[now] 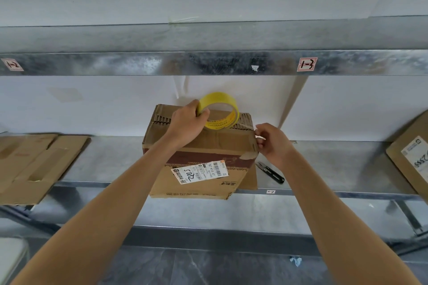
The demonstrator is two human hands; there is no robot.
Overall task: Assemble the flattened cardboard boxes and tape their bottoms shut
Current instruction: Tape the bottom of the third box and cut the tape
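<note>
An assembled brown cardboard box (pixel 222 143) stands upside down on the metal shelf (pixel 111 162), its bottom flaps facing up and a white shipping label on its near side. My left hand (pixel 187 122) grips a yellow tape roll (pixel 220 111) standing on top of the box. My right hand (pixel 272 141) pinches the tape's end against the box's upper right edge. A strip of clear tape seems to run from the roll to that edge.
Small black scissors (pixel 271 172) lie on the shelf just right of the box. Flattened cardboard boxes (pixel 34 164) are stacked at the left. Another labelled box (pixel 412 155) sits at the far right. An upper metal shelf (pixel 208 62) runs overhead.
</note>
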